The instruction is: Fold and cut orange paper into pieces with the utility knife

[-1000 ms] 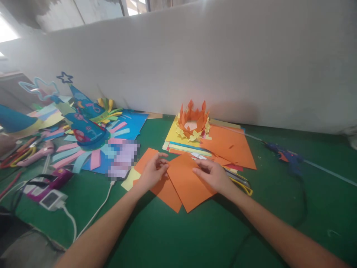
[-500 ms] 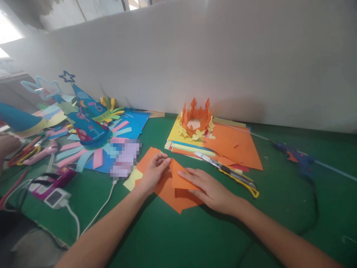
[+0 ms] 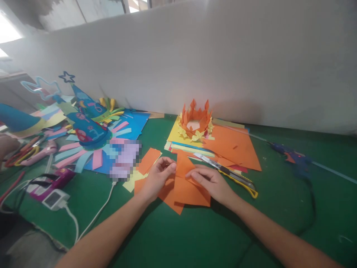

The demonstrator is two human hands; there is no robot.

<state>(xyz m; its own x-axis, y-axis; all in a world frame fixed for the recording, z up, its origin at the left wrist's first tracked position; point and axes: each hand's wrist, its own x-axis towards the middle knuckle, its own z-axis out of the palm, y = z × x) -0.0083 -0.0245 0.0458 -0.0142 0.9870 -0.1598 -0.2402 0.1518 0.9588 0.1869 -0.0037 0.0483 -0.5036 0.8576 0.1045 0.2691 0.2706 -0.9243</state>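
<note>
A creased sheet of orange paper (image 3: 192,191) is raised between my hands, its upper part narrowing above a fold line. My left hand (image 3: 161,175) pinches its left edge between thumb and curled fingers. From the other side my right hand (image 3: 213,184) grips the sheet near the crease with thumb and fingertips. Beneath lie more orange paper pieces (image 3: 170,199) on the green table (image 3: 178,238), partly covered by my left hand. A small orange strip (image 3: 149,160) and pale yellow paper (image 3: 132,181) rest just beyond that hand.
An orange paper crown (image 3: 195,121) stands on stacked coloured paper (image 3: 234,143). A utility knife (image 3: 225,171) lies right of my hands, a blue glue gun (image 3: 295,156) farther right. Left are decorated cone hats (image 3: 89,128), a pixelated phone (image 3: 125,160), a power strip (image 3: 52,182) and another person's hand (image 3: 8,145).
The orange sheet was folded over under my right hand; now it is opened out and held more upright. My right hand has turned from lying flat to a pinch.
</note>
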